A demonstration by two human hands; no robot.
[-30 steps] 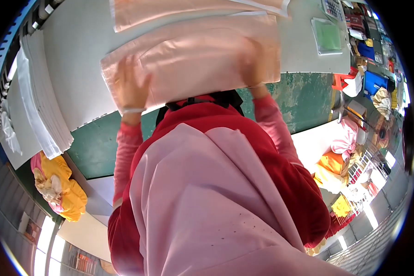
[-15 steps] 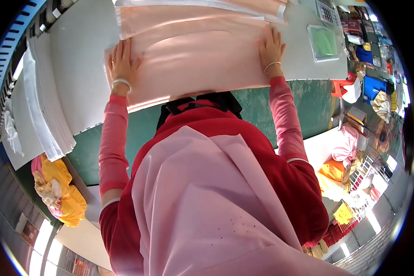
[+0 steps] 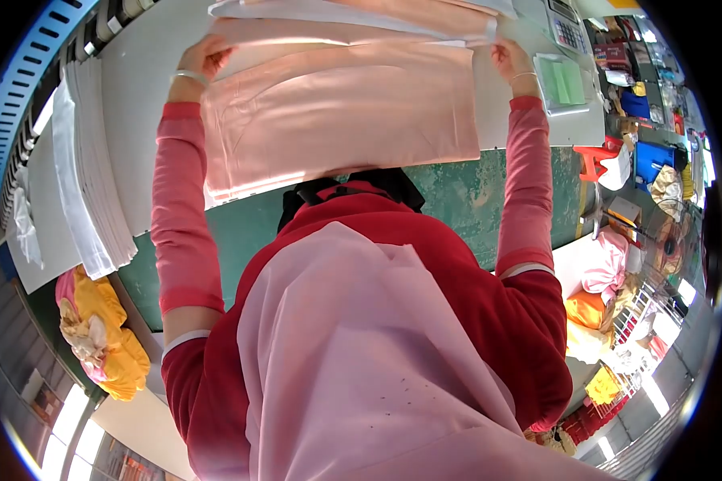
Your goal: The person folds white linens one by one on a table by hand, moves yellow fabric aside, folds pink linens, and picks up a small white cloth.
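My left hand (image 3: 204, 58) is closed in a pinch at the left end of the far peach fabric piece (image 3: 297, 33). Level with it, my right hand (image 3: 512, 59) pinches that piece's right end, beside its white edge. The fabric spans the gap between both hands. Nearer to me a second peach fabric panel (image 3: 353, 112) lies flat, its front edge along the table's edge, with a curved line showing across it. More peach and white layers (image 3: 361, 11) lie beyond, partly cut off by the top of the view.
On the white table (image 3: 148, 104), a stack of white sheets (image 3: 88, 176) lies at the left. A clear case with green contents (image 3: 561, 82) and a calculator (image 3: 568, 30) are at the right. A red stool (image 3: 592, 160) stands past the table's right end. Yellow cloth (image 3: 112, 333) hangs lower left.
Both hands have left the near panel, where they lay flat, and moved away from me and outward. They now pinch the ends of the farther fabric piece.
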